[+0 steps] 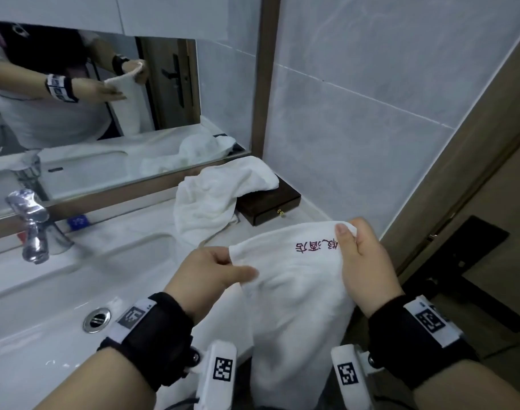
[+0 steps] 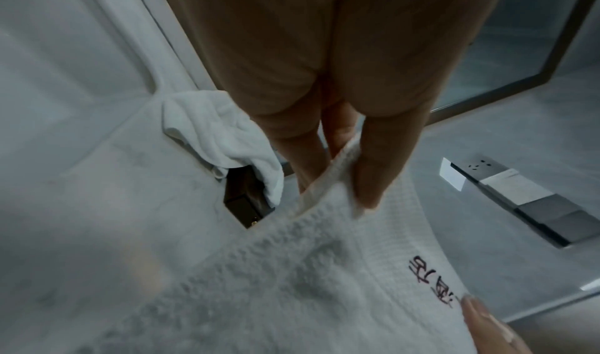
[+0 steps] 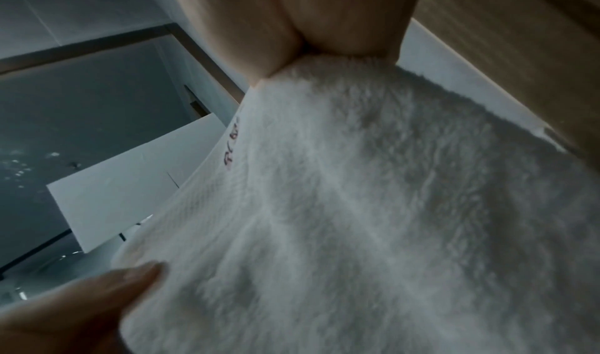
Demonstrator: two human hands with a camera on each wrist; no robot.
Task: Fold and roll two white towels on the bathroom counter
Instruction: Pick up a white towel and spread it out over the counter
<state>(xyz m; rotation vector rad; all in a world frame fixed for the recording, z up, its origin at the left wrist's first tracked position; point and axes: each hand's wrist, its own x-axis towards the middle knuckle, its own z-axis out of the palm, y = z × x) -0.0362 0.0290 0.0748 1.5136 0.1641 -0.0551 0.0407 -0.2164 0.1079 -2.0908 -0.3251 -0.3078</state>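
While the left hand (image 1: 214,270) pinches one top corner and the right hand (image 1: 362,261) pinches the other, the held towel (image 1: 297,306) hangs lengthwise, its long axis running straight down in front of the counter (image 1: 152,229). Dark red embroidered characters (image 1: 316,246) run along its upper hem, upside down from the head view and too small to read. The second towel (image 1: 220,196) lies crumpled at the back of the counter, draped over a dark wooden box (image 1: 267,207) by the wall. The sink basin (image 1: 45,291) lies to the left, a door frame (image 1: 460,161) close on the right.
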